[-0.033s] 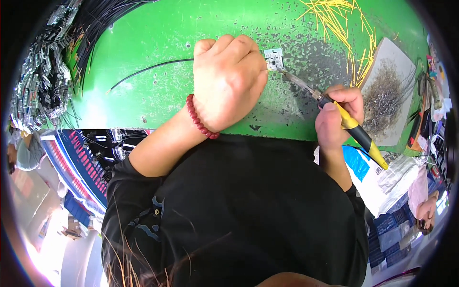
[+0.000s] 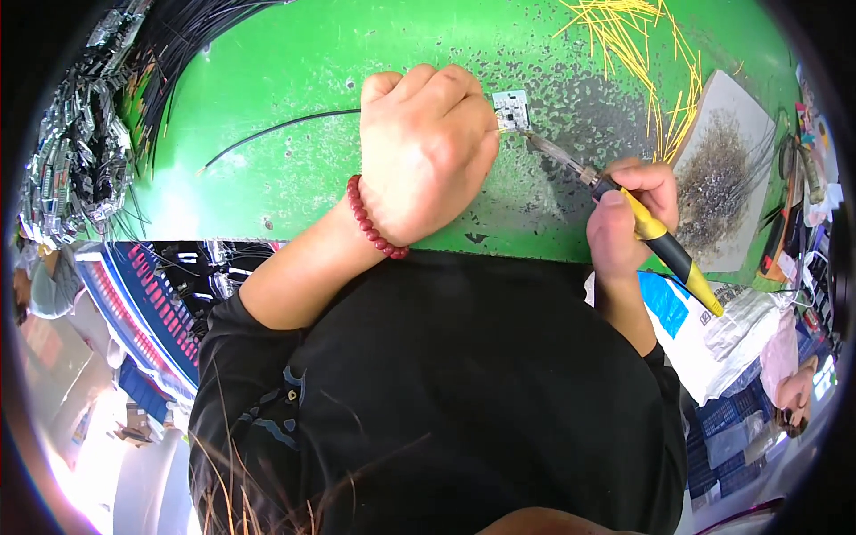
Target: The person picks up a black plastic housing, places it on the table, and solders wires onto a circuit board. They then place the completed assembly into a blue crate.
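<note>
The small circuit board (image 2: 511, 107) lies flat on the green bench (image 2: 303, 80), with the soldering iron (image 2: 655, 230) reaching its lower edge from four o'clock, the tip seemingly in contact. The heat should stay on that one joint, briefly, clear of neighbouring parts. Between eight and nine o'clock, just beside the board, the left hand (image 2: 428, 147) is curled, and a black wire (image 2: 276, 131) runs in beneath it from nine; its fingertips are hidden, so I cannot tell what they pinch. Steadiness there matters most. At four, the right hand (image 2: 615, 234) grips the handle pen-fashion, a hold suited to fine control. Yellow wires (image 2: 615, 36) lie toward two.
</note>
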The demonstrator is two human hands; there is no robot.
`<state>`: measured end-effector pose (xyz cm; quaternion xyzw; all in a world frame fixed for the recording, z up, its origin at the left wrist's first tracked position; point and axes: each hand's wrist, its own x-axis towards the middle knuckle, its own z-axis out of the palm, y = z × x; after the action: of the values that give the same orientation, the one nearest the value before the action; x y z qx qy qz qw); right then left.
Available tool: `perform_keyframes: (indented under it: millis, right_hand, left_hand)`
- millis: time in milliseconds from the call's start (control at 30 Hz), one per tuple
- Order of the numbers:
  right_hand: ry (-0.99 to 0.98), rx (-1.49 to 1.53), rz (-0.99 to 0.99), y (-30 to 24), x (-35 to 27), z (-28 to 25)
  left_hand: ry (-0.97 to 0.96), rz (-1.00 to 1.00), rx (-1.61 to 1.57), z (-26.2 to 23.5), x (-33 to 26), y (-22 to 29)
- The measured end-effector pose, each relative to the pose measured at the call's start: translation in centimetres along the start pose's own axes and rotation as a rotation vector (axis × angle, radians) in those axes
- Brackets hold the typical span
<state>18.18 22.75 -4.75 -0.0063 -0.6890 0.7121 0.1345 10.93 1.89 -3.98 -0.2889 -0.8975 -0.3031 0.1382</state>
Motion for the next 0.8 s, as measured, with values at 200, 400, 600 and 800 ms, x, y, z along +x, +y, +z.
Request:
perform_keyframes:
  millis: [200,400,600,800]
  right_hand:
    - [-0.034,-0.029,0.005,-0.1,-0.1,0.2]
    - [-0.064,-0.046,-0.013,0.1,-0.3,0.1]
    - [-0.048,-0.065,-0.08,0.2,-0.1,0.1]
    - [-0.071,0.05,0.057,-1.1,1.1,0.9]
  left_hand:
    - [0.006,-0.001,-0.028,0.1,0.0,0.0]
    - [-0.041,-0.027,-0.028,-0.1,-0.2,0.1]
    - [-0.032,-0.025,-0.027,-0.1,0.1,0.1]
    - [-0.049,-0.023,-0.014,-0.1,0.8,0.0]
